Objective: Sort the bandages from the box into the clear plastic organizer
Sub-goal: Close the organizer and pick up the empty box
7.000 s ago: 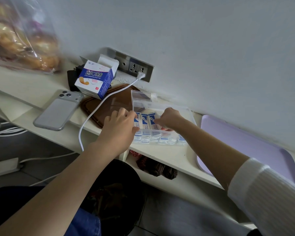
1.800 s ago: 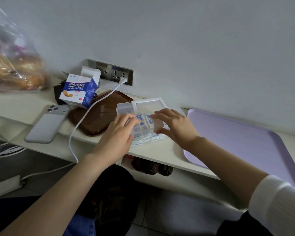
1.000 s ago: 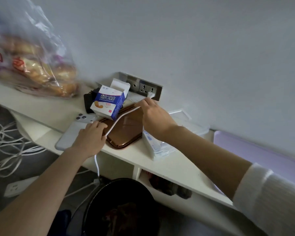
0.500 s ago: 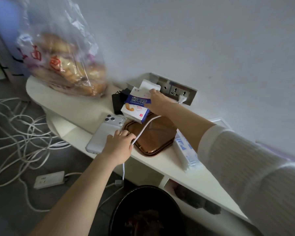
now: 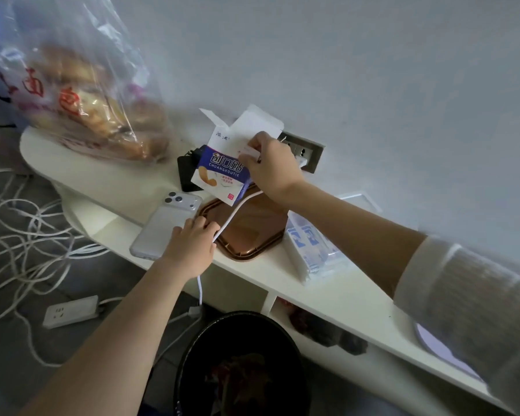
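Pinching the bandage box point(image 5: 219, 172) near its open top, the right hand point(image 5: 270, 169) holds it above the brown tray point(image 5: 252, 232), long axis tilted, flaps toward the wall; the left hand point(image 5: 189, 244) rests slack at the phone's point(image 5: 165, 229) edge.

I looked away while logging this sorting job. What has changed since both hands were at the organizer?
Both hands left the clear organizer. The right hand reached left and now grips the bandage box, tilting it. The left hand moved left onto the phone, beside the white cable. Phone and brown tray stayed put.
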`<action>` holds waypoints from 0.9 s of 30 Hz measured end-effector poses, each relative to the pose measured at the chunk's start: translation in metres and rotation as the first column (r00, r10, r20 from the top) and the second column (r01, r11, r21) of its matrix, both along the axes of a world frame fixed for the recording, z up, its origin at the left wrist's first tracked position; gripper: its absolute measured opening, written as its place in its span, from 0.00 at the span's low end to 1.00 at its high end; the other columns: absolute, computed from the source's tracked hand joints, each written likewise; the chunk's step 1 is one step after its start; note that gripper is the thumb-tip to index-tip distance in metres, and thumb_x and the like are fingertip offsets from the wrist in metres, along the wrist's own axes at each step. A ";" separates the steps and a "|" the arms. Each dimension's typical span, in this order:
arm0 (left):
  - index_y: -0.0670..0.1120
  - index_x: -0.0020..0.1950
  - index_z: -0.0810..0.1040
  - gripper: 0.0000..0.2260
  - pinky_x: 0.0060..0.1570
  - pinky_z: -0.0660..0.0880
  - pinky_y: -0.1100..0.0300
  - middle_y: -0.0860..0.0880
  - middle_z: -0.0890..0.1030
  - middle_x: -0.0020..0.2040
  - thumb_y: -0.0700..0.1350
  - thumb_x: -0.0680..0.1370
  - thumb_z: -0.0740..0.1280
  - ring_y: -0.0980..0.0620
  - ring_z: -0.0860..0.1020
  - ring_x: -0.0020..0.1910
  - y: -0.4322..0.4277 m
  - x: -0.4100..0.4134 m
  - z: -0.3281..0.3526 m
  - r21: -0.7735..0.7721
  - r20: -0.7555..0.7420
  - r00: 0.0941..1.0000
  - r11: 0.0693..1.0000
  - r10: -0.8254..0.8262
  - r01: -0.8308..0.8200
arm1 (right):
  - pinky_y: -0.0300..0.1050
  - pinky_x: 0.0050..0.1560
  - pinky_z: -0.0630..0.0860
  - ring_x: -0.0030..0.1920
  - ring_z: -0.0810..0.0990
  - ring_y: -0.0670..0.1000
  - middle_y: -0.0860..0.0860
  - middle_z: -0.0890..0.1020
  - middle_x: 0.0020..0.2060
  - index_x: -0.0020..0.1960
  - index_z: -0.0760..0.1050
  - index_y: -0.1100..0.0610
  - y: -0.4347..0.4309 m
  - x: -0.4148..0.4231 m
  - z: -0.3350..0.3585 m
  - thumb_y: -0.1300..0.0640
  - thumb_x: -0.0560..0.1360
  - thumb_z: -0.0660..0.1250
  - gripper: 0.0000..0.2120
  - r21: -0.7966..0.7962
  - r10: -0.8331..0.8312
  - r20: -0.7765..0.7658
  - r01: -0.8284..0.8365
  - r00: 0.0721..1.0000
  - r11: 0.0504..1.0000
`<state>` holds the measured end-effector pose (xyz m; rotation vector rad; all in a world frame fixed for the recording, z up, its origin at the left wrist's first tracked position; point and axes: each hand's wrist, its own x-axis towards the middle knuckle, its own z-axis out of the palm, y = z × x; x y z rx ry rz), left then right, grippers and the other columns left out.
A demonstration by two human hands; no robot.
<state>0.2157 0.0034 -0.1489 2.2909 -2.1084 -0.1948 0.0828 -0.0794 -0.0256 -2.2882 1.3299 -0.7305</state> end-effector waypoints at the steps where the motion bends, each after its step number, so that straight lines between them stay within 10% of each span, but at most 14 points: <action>1: 0.48 0.68 0.63 0.16 0.60 0.66 0.50 0.46 0.67 0.66 0.44 0.80 0.56 0.46 0.66 0.64 0.003 -0.002 0.000 0.004 0.009 1.000 1.000 -0.002 0.002 | 0.47 0.45 0.79 0.49 0.79 0.52 0.55 0.79 0.53 0.57 0.70 0.60 0.009 -0.007 0.001 0.54 0.78 0.61 0.11 -0.013 0.010 0.027 -0.010 1.000 1.000; 15: 0.53 0.65 0.71 0.18 0.59 0.71 0.48 0.45 0.73 0.65 0.42 0.76 0.63 0.43 0.71 0.63 0.075 -0.001 -0.007 0.070 -0.254 0.959 0.986 -0.128 0.150 | 0.46 0.34 0.75 0.39 0.79 0.52 0.51 0.78 0.44 0.46 0.78 0.56 0.140 -0.106 -0.059 0.55 0.76 0.64 0.06 -0.159 0.380 -0.243 -0.423 0.893 0.892; 21: 0.50 0.76 0.55 0.27 0.70 0.61 0.50 0.48 0.54 0.76 0.40 0.79 0.60 0.46 0.56 0.74 0.079 -0.001 -0.007 0.091 -0.027 0.987 0.983 -0.157 0.159 | 0.52 0.47 0.76 0.52 0.77 0.54 0.52 0.76 0.54 0.56 0.76 0.55 0.163 -0.117 -0.096 0.53 0.79 0.59 0.11 0.044 0.455 -0.503 -0.504 0.735 0.863; 27: 0.51 0.75 0.58 0.25 0.69 0.61 0.51 0.46 0.55 0.75 0.39 0.79 0.58 0.43 0.58 0.72 0.075 -0.011 -0.003 0.079 -0.021 0.993 0.989 -0.120 0.121 | 0.51 0.48 0.75 0.56 0.77 0.56 0.50 0.72 0.62 0.63 0.71 0.52 0.158 -0.118 -0.110 0.55 0.79 0.56 0.14 0.081 0.395 -0.663 -0.463 0.636 0.882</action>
